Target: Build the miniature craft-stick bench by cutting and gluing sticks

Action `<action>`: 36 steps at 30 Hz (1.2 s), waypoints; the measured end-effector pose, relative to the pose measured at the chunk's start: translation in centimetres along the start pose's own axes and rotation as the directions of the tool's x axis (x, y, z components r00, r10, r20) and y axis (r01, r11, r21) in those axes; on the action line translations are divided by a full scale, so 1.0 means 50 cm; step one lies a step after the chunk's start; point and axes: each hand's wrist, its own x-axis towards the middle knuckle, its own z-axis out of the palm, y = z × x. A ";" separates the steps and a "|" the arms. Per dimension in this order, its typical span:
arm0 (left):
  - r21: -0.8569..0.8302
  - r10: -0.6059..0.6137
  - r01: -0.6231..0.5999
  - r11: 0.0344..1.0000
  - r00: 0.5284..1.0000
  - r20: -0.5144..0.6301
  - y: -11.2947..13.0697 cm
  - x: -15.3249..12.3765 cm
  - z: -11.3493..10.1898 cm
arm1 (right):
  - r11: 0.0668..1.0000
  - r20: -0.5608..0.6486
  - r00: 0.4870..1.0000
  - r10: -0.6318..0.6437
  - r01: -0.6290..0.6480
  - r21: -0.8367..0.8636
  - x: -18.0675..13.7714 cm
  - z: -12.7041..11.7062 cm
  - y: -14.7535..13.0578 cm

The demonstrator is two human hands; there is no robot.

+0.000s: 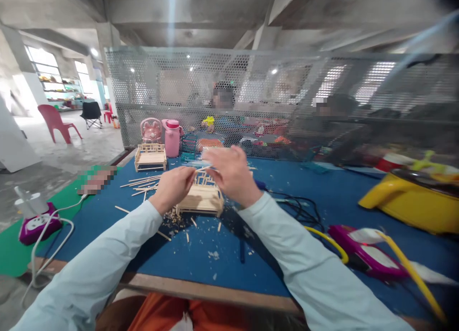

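My left hand (174,188) is closed in a pinch on a thin wooden stick (202,169), raised over a small model bench (201,200) built of pale sticks. My right hand (234,176) is at the stick's other end, smeared by motion. Its thumb is near the stick, but whether it grips cannot be made out. Both hands partly cover the bench's back. A second stick-built bench (150,157) stands farther back on the left. Several loose sticks (141,181) lie left of my left hand.
The blue tabletop (172,259) carries wood scraps and dark cables (304,207). A pink flask (172,139) stands at the back before a perforated metal screen (143,87). On the right are a purple power strip (369,257) and a yellow container (412,199). People sit beyond the screen.
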 end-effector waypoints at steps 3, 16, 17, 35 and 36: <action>-0.034 -0.027 0.024 0.999 0.997 -0.070 -0.004 0.002 -0.009 | 0.958 -0.199 0.937 0.287 -0.278 0.071 -0.006 -0.090 0.017; -0.315 0.074 -0.147 0.938 0.970 -0.231 0.018 -0.024 0.004 | 0.674 0.627 0.371 0.686 -0.648 -0.354 -0.212 -0.074 -0.102; -0.334 0.093 -0.168 0.927 0.969 -0.230 0.022 -0.028 0.005 | 0.660 0.630 0.350 0.693 -0.660 -0.359 -0.211 -0.075 -0.101; -0.931 0.227 0.158 0.329 0.944 0.240 0.092 -0.043 -0.036 | -0.080 0.377 0.398 0.836 -0.592 0.802 -0.144 -0.179 -0.127; -0.935 0.233 0.241 0.260 0.924 0.303 0.095 -0.044 -0.034 | -0.106 0.394 0.414 0.821 -0.567 0.817 -0.138 -0.160 -0.132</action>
